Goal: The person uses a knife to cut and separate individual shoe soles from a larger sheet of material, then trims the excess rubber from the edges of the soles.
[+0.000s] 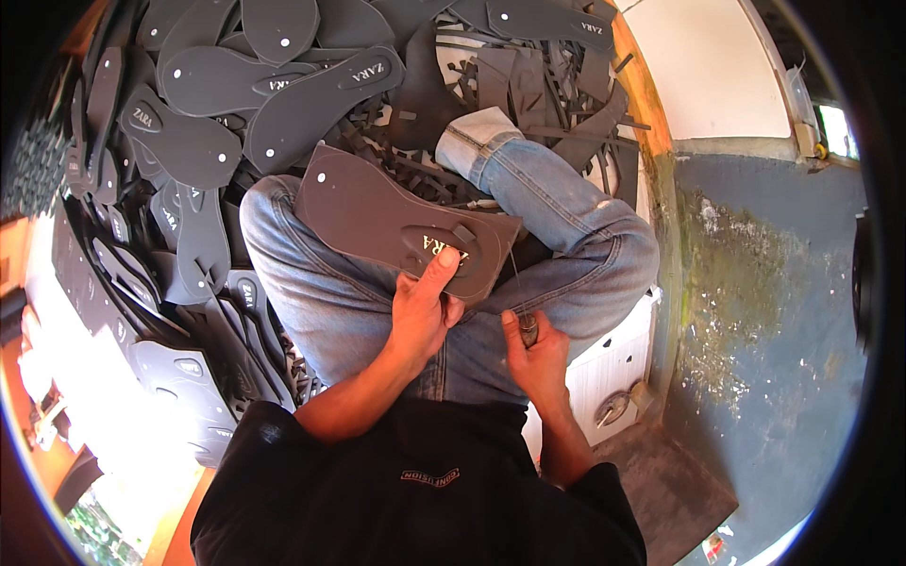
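Note:
Over my crossed legs lies a dark shoe insole piece [363, 208], with a sole outline, a white dot at its wide end and light print at the heel. My left hand [422, 316] grips it by the heel, thumb on top and fingers underneath. A small dark scrap rests on the heel near the thumb. My right hand [540, 363] is closed round the handle of a thin-bladed knife [528, 329]. Its slim blade points up beside the heel end's right corner; whether it touches the piece I cannot tell.
Many cut dark insoles [321, 104] are heaped ahead and to the left. Dark offcut strips [415, 170] litter the floor beyond my legs. At right stand a stained grey wall [746, 283] and a brown slab [675, 495]. A round metal object [613, 408] lies near my right elbow.

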{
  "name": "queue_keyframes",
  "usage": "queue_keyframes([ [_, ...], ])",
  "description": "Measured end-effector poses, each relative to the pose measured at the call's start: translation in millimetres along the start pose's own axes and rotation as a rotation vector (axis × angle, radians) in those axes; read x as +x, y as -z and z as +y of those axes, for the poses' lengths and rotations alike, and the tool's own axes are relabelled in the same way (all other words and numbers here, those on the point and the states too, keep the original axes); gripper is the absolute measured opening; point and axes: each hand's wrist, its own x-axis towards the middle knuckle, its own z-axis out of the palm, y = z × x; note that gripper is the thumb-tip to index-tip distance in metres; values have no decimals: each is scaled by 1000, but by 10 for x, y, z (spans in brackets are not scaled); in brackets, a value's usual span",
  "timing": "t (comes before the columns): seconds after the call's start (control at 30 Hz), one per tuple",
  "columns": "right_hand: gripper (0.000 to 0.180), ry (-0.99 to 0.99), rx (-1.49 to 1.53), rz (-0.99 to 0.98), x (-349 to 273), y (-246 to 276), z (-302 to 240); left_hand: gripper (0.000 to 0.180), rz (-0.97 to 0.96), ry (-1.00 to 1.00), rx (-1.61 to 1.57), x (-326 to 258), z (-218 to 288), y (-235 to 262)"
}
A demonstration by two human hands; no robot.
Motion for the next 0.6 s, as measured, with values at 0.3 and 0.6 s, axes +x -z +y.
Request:
queue_keyframes([
  [0.3,29,-46,-121,-14,-21,-161,-43,22,-13,-19,-4,0,-24,165],
  [0.6,23,207,47,-201,468,-327,-330,20,43,47,62,-394,9,524],
])
